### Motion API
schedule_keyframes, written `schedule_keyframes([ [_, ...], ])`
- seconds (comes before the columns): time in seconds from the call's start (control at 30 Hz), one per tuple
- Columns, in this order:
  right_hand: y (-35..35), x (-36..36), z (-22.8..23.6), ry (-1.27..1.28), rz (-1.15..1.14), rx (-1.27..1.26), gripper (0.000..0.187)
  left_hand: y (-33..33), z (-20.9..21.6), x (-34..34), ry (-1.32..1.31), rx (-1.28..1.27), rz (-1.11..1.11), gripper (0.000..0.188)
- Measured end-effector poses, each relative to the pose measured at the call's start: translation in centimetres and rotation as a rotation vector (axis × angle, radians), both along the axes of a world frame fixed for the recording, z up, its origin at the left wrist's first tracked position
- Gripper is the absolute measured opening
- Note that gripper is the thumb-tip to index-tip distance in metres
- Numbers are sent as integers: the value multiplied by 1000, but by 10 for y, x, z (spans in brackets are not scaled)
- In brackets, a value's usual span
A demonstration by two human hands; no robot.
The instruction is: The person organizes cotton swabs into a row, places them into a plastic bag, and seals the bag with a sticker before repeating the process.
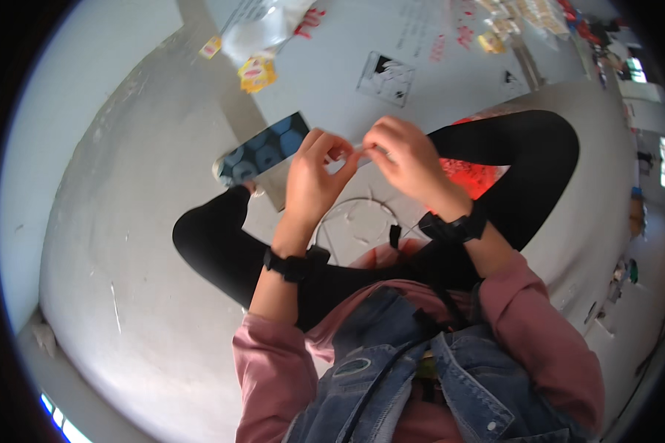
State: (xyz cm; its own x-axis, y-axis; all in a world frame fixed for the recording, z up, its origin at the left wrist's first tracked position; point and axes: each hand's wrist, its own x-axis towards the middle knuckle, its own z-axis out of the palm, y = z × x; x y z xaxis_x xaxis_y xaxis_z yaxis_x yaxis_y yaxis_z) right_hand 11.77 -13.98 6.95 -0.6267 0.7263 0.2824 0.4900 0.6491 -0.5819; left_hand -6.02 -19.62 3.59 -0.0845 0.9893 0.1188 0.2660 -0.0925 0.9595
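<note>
My left hand [318, 173] and my right hand [406, 159] are raised close together above my folded legs. Thumb and fingers of each are pinched, and the fingertips nearly meet. Something thin and pale seems to run between them, too small and blurred to name. Below the hands lies a round pale wire frame [358, 203], partly hidden by my clothes. Just left of my left hand is a dark box-like thing [270, 148] with a blue circle pattern. A bright red sheet or bag [469, 177] shows beside my right wrist, partly behind my leg.
Ahead lies a large grey printed sheet [332, 66]. On it are a clear plastic bag [262, 33], yellow packets [257, 74] and a pile of pale yellow packages [528, 18]. A wall [74, 88] rises at the left. My bent legs [524, 155] frame the space.
</note>
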Motion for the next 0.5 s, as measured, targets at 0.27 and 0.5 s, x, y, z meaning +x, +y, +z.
schedule_keyframes([
  [0.27,-11,2,5,11,83,156,12,-9,10,-2,336,406,41,20],
  [0.5,-10,24,27,25,83,91,9,-11,17,-1,210,415,12,18],
])
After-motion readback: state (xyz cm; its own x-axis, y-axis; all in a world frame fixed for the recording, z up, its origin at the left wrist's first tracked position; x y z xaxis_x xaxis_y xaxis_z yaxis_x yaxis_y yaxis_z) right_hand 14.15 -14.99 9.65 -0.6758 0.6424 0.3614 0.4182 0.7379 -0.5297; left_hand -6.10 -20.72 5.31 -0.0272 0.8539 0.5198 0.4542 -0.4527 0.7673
